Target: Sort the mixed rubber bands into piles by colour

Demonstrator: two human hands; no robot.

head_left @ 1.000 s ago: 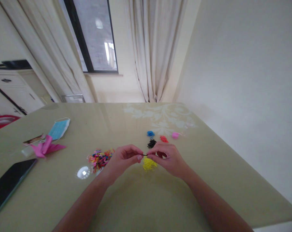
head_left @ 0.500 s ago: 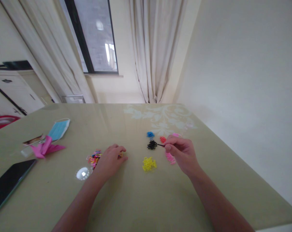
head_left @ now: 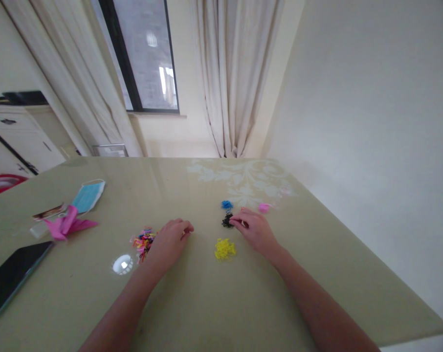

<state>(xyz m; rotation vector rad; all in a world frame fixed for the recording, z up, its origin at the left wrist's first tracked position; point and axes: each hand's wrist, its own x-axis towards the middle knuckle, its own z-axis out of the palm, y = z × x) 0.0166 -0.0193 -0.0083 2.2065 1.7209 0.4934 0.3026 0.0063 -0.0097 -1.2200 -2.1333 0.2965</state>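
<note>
In the head view, my left hand point(head_left: 170, 243) rests on the table beside a mixed pile of small multicoloured rubber bands point(head_left: 144, 241), partly covering it. Its fingers are curled, thumb and forefinger close together; anything between them is hidden. My right hand point(head_left: 258, 233) is closed in a pinch, its fingertips at the right edge of a black rubber band pile point(head_left: 227, 221). What the pinch holds does not show. Just beyond is a blue pile point(head_left: 227, 204), and nearer to me a yellow pile point(head_left: 225, 249). A pink piece point(head_left: 263, 208) shows past my right hand.
To the left lie a clear dome-like piece point(head_left: 122, 264), a black phone point(head_left: 16, 274), a pink folded paper shape point(head_left: 68, 225) and a blue face mask point(head_left: 88, 196). The table's point(head_left: 214, 303) right edge runs along a white wall point(head_left: 383, 146).
My right hand has moved left onto the black pile, and the dark strand it held no longer shows. It now covers the red pile and nearer pink pile. My left fingers have drawn closer together.
</note>
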